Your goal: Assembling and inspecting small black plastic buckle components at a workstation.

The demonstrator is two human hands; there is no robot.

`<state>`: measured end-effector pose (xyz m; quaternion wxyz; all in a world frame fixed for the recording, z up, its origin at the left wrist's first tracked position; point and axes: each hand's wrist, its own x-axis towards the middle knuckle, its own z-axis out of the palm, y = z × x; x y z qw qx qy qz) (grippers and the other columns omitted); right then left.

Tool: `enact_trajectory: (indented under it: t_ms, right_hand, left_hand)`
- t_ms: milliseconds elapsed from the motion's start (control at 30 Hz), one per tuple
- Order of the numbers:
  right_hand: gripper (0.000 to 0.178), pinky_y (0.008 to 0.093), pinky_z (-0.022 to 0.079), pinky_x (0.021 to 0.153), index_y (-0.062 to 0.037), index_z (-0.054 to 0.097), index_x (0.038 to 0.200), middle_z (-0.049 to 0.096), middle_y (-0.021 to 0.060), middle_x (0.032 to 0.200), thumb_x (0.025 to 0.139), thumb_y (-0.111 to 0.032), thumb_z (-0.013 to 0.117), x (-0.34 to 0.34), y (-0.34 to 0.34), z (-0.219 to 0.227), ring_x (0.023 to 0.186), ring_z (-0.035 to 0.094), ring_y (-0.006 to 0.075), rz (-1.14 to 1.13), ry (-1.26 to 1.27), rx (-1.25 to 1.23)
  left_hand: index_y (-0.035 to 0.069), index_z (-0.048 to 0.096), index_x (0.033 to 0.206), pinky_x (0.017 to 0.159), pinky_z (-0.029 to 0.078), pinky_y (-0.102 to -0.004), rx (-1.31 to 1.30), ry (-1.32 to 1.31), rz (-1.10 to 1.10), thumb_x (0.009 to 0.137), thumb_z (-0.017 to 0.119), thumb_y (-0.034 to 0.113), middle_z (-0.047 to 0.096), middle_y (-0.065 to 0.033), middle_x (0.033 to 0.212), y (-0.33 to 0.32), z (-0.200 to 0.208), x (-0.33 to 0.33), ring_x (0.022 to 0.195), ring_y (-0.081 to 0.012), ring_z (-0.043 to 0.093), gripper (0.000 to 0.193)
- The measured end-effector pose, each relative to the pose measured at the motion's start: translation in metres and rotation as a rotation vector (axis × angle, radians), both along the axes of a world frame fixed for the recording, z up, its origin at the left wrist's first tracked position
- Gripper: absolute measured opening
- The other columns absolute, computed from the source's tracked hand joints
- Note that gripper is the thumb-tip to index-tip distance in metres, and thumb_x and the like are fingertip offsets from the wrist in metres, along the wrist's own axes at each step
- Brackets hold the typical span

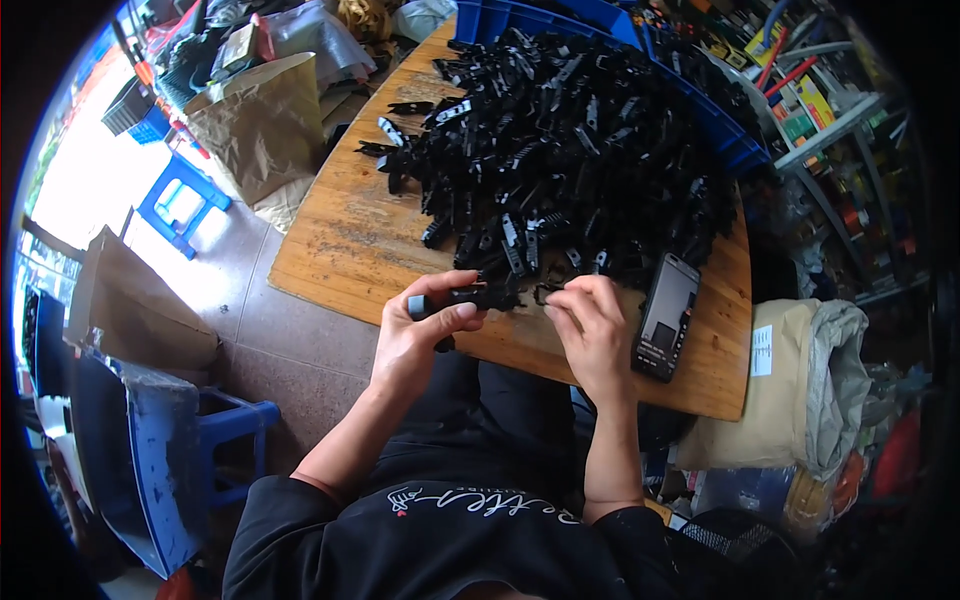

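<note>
One black plastic part [492,296], long and narrow, is held just above the table's near edge by the left hand [405,335], its fingers and thumb closed around it. The right hand [598,335] has its fingertips drawn together beside a small dark piece [545,293]; I cannot tell whether it grips that. Beyond lies a jagged heap of glossy and matte black parts [570,140], too many to count, on one worn, grained wooden table [335,240]. One flat phone [668,318] lies at right; two blue plastic stools [230,425] stand at left.
</note>
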<state>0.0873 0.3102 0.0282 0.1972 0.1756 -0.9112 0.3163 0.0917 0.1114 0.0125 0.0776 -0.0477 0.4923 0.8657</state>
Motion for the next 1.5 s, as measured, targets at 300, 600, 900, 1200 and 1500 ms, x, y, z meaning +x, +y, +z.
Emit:
enact_trajectory:
  t_ms: [300, 600, 900, 1200, 1500]
  right_hand:
    - [0.018, 0.0198, 0.045, 0.055, 0.0003, 0.051, 0.096, 0.058, 0.0050, 0.077, 0.091, -0.016, 0.049, 0.031, -0.009, 0.009, 0.059, 0.053, 0.0077, 0.217, -0.650, -0.823]
    - [0.018, 0.0174, 0.044, 0.051, 0.0007, 0.055, 0.093, 0.056, 0.0006, 0.070, 0.088, -0.016, 0.056, 0.027, -0.002, 0.001, 0.057, 0.052, 0.0048, 0.192, -0.687, -0.813]
    - [0.041, 0.0193, 0.041, 0.059, -0.0001, 0.056, 0.098, 0.054, 0.0009, 0.076, 0.082, -0.037, 0.061, 0.024, -0.021, -0.006, 0.067, 0.050, 0.0067, 0.223, -0.473, -0.788]
    - [0.030, 0.0275, 0.044, 0.060, 0.0004, 0.056, 0.096, 0.055, 0.0085, 0.081, 0.086, -0.028, 0.057, 0.008, -0.080, 0.000, 0.068, 0.055, 0.0174, 0.292, -0.033, -0.343]
    - [0.019, 0.0239, 0.045, 0.059, -0.0003, 0.060, 0.096, 0.058, 0.0083, 0.088, 0.079, -0.006, 0.065, 0.045, -0.046, -0.010, 0.062, 0.051, 0.0131, 0.148, -0.154, -0.297]
  left_hand:
    - [0.001, 0.056, 0.113, 0.083, 0.044, -0.0233, -0.165, 0.107, -0.181, 0.072, 0.055, -0.008, 0.060, -0.0073, 0.108, 0.009, 0.006, 0.005, 0.094, -0.0139, 0.058, 0.043]
    - [0.007, 0.054, 0.119, 0.072, 0.049, -0.0271, -0.638, 0.511, -0.153, 0.071, 0.061, -0.004, 0.062, -0.0112, 0.092, 0.020, 0.003, 0.013, 0.085, -0.0179, 0.062, 0.050]
    - [0.003, 0.056, 0.104, 0.069, 0.045, -0.0215, -0.072, 0.101, -0.074, 0.074, 0.068, 0.005, 0.059, -0.0026, 0.084, 0.016, -0.002, 0.016, 0.074, -0.0086, 0.055, 0.033]
    - [0.003, 0.054, 0.090, 0.068, 0.047, -0.0268, 0.497, 0.020, -0.032, 0.082, 0.060, 0.019, 0.057, -0.0069, 0.085, -0.019, -0.013, -0.004, 0.074, -0.0155, 0.056, 0.019]
    - [0.004, 0.059, 0.096, 0.075, 0.045, -0.0293, -0.796, 0.505, 0.317, 0.065, 0.063, -0.002, 0.059, -0.0093, 0.092, -0.119, 0.010, -0.171, 0.081, -0.0199, 0.057, 0.031]
